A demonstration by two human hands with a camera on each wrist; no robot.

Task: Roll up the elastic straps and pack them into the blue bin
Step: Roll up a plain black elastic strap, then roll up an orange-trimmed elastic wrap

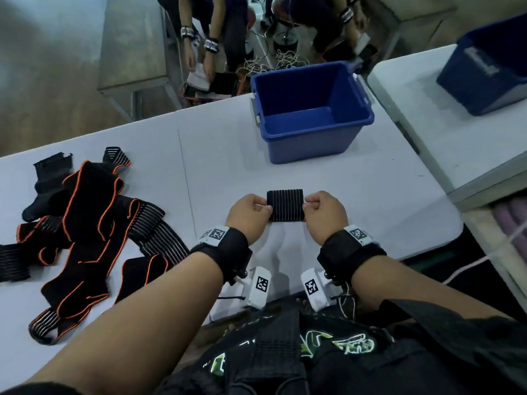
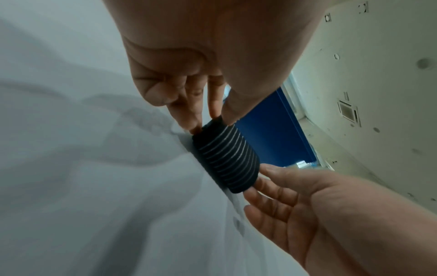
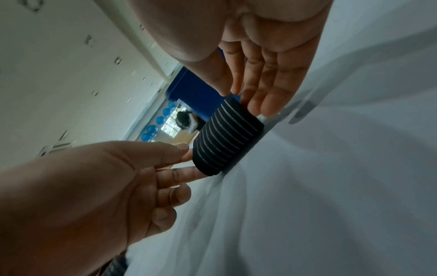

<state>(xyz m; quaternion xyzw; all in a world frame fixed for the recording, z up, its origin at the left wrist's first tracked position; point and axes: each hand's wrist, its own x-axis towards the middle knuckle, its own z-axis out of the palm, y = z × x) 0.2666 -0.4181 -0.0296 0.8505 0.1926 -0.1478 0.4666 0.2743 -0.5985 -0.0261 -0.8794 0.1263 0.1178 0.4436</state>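
Observation:
A black strap with thin grey stripes, rolled into a tight cylinder [image 1: 286, 205], lies crosswise on the white table [image 1: 216, 155] just in front of me. My left hand [image 1: 265, 208] pinches its left end between thumb and fingers [image 2: 196, 119]. My right hand [image 1: 306, 206] pinches the right end, thumb above and fingers [image 3: 257, 93] beneath. The roll [image 2: 227, 158] [image 3: 227, 138] touches the tabletop. The blue bin [image 1: 313, 143] stands open and empty beyond the roll, slightly right. A heap of unrolled black straps with orange edging [image 1: 94, 229] lies at the left.
A second blue bin [image 1: 484, 69] sits on a neighbouring table [image 1: 413, 104] at the right, across a narrow gap. The table's rounded corner [image 1: 453, 232] is near my right hand. Two people bend over gear on the floor [image 1: 216, 52] beyond the far edge.

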